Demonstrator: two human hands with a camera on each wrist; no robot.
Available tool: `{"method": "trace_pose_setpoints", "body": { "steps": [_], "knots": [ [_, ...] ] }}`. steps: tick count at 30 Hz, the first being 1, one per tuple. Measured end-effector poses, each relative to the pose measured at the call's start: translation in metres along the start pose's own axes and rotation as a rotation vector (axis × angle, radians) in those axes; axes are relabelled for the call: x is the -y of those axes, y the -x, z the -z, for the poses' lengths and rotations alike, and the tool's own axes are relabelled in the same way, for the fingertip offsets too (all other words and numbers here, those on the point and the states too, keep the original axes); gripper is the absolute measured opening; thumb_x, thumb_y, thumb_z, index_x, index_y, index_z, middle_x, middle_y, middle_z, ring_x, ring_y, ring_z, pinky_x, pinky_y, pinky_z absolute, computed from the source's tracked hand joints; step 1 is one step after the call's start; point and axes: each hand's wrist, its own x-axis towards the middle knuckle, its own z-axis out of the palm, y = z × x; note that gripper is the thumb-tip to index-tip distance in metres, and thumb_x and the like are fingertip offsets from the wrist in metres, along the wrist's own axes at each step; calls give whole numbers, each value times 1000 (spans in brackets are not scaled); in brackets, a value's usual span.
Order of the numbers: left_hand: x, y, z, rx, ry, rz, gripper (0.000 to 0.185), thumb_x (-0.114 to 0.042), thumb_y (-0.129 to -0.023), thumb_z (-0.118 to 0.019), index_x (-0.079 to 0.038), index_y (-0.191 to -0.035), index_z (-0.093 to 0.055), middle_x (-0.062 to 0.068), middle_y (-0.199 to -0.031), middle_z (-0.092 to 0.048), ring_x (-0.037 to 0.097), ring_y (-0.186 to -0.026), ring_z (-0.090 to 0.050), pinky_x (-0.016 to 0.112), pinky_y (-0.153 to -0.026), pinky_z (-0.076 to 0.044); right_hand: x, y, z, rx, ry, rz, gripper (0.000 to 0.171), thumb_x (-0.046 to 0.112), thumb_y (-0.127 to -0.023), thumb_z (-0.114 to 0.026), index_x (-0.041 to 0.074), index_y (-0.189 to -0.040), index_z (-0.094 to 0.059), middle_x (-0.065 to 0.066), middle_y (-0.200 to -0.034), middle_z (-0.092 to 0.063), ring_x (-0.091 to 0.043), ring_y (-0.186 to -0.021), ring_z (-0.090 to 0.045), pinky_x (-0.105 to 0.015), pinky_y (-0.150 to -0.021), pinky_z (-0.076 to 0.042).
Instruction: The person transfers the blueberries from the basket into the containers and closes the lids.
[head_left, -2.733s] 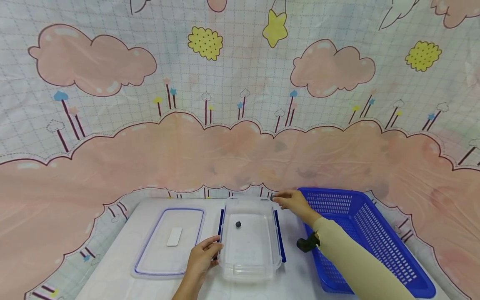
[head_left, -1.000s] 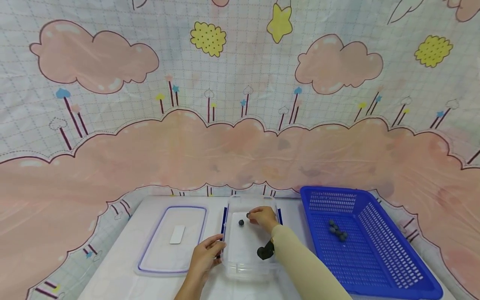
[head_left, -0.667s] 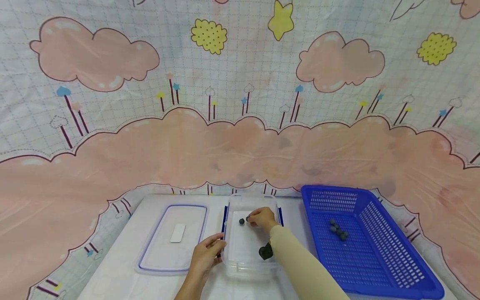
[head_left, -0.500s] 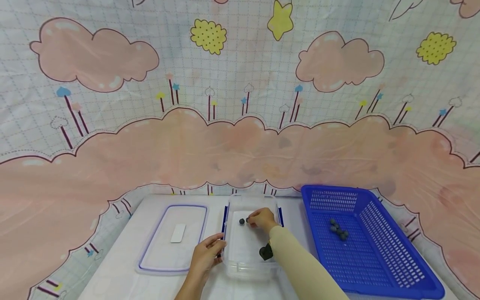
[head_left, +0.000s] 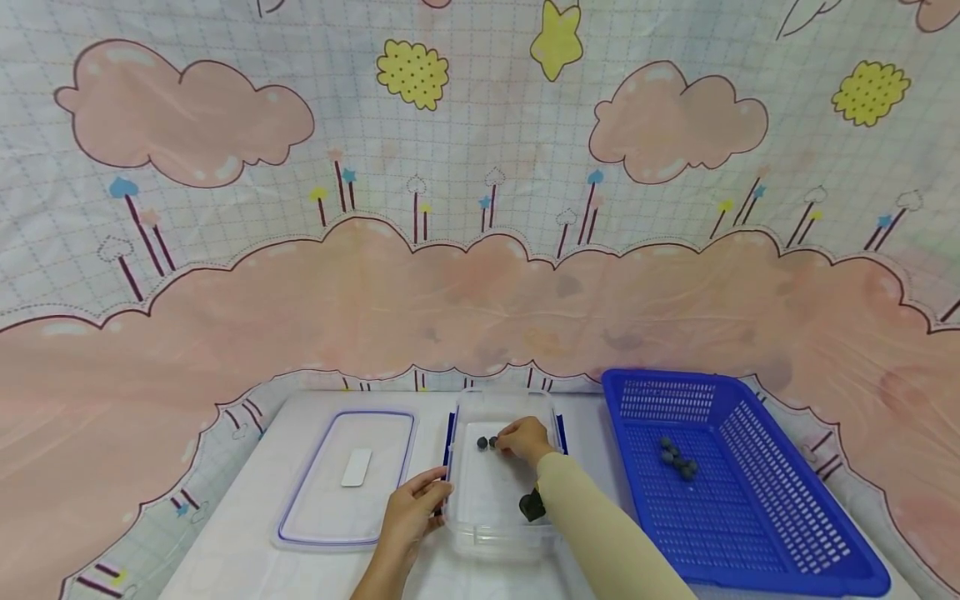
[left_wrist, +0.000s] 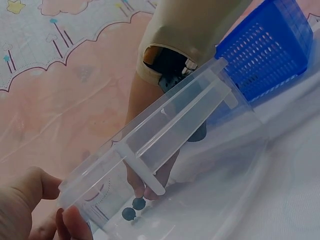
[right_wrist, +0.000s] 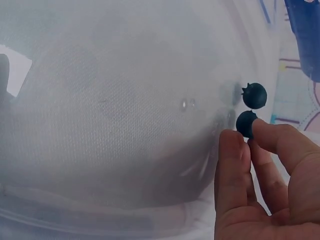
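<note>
A clear plastic food box [head_left: 495,540] stands in the middle of the white table, with blue clips folded out at its sides. My left hand [head_left: 405,512] grips its left edge, the thumb and fingers on either side of the wall in the left wrist view. Inside the box, my right hand [head_left: 527,439] pinches a blueberry [right_wrist: 245,124] between thumb and fingers, low over the floor. Another blueberry [right_wrist: 255,95] lies just beside it, its crown turned sideways. The two berries appear almost touching.
At the right stands a blue slotted basket [head_left: 757,550] with several blueberries [head_left: 677,461] on its floor. To the left lies a clear lid [head_left: 315,537] with a blue seal and a white label [head_left: 356,467]. A patterned cloth [head_left: 480,308] hangs behind the table.
My right hand came from beside the basket into the box with a blueberry, then set it close to the one lying there. My left hand keeps its hold on the box edge.
</note>
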Motion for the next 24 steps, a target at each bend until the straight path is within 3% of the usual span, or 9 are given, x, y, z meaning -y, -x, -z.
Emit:
{"method": "trace_pose_setpoints", "body": {
  "steps": [3,7,12,18,24],
  "knots": [
    [0,0,0,-1,2,0,45,-9,-87,-69,5,-129,-60,-3,-82,-58,11,-73,-50,20,-55,-51,0,-1,0,-3,14,1,10,4,-79,-77,0,-88,-75,-5,-72,-70,-11,-62,-62,-23,-60,-47],
    [0,-1,0,-1,6,2,45,-8,-86,-69,5,-128,-60,-4,-82,-59,11,-73,-50,21,-55,-51,4,-2,5,18,-7,39,11,3,-83,-73,-2,-93,-74,-7,-80,-70,-12,-66,-64,-24,-63,-54],
    [1,-2,0,-1,2,2,46,-8,-86,-69,5,-129,-59,-4,-82,-59,11,-73,-50,20,-55,-50,29,3,30,80,-67,122,21,2,-88,-68,-6,-108,-70,-14,-97,-70,-18,-80,-69,-29,-76,-60],
    [1,-1,1,4,3,0,46,-8,-87,-68,6,-130,-58,-5,-82,-59,11,-74,-50,20,-55,-50,51,1,98,50,-72,230,27,0,-89,-64,-13,-112,-65,-24,-107,-68,-32,-91,-70,-33,-80,-59],
    [0,0,0,1,11,3,47,-7,-87,-69,6,-130,-58,-5,-82,-59,11,-73,-50,20,-54,-50,29,-2,181,-45,19,230,38,6,-93,-61,-17,-123,-58,-32,-119,-62,-37,-100,-68,-34,-84,-58]
  ]
}}
